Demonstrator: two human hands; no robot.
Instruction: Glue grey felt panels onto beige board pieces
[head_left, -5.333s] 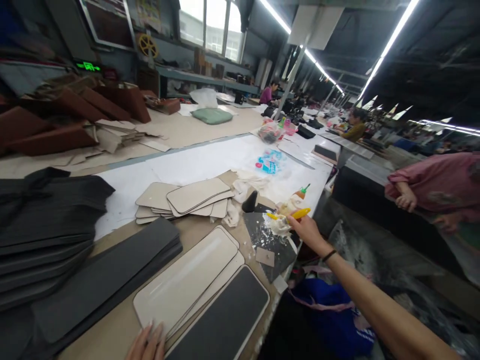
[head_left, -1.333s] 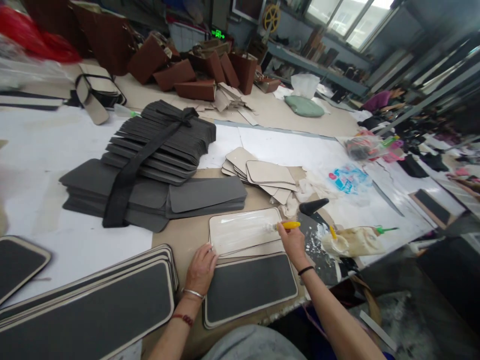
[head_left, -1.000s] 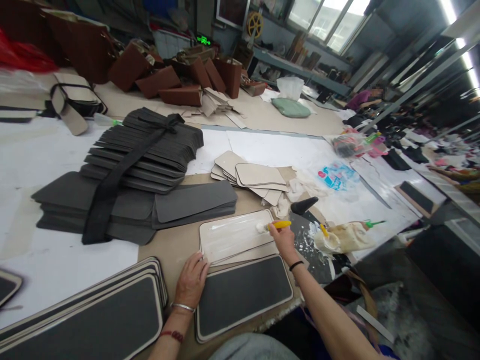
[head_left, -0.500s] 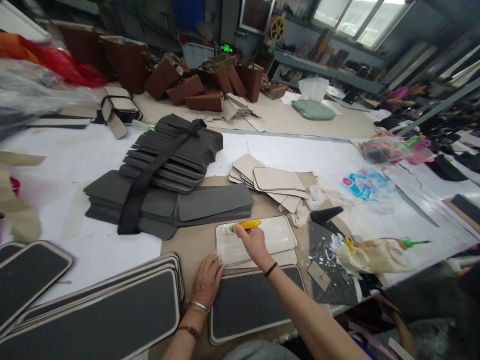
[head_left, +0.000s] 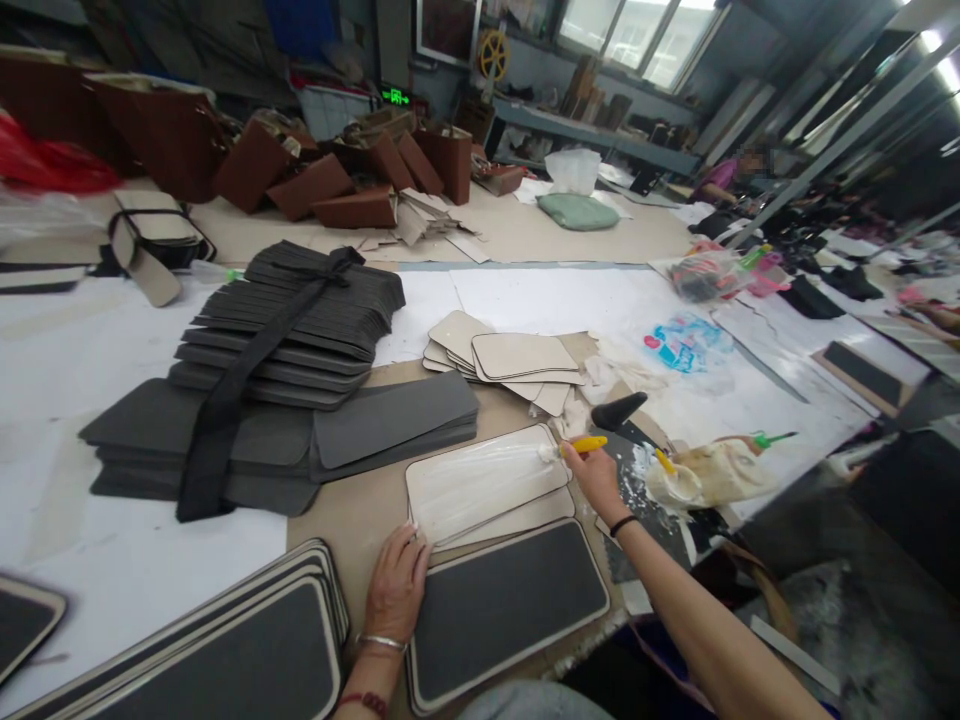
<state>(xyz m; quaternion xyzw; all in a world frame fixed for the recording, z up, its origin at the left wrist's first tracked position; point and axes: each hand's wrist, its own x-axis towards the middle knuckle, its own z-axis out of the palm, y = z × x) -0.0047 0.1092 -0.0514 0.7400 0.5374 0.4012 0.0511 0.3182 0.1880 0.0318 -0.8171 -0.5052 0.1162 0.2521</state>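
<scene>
A cream rounded panel [head_left: 480, 485] lies in front of me with wet white streaks of glue along it, a second one partly under it. My right hand [head_left: 596, 480] grips a yellow-handled glue brush [head_left: 583, 445], its white-coated bristles touching the panel near its right end. My left hand [head_left: 397, 580] lies with fingers stretched out, the tips at the panel's lower left corner. Just below sits a dark grey panel with a cream border [head_left: 510, 610]. To the right is a cut-open plastic bottle of white glue [head_left: 709, 475], with another yellow handle [head_left: 664, 461] sticking out.
Behind are loose cream panels [head_left: 529, 357]. Dark grey panels [head_left: 390, 425] and a strapped bundle [head_left: 292, 320] stand left. Bordered panels [head_left: 225, 650] are stacked at lower left. A glue-spattered dark sheet [head_left: 626, 555] lies right. Brown bags [head_left: 352, 208] line the back; a person [head_left: 720, 180] sits far right.
My right hand has drawn the brush rightward along the panel, from its left part to near its right end. My left hand stays at the corner. The view has turned to the right.
</scene>
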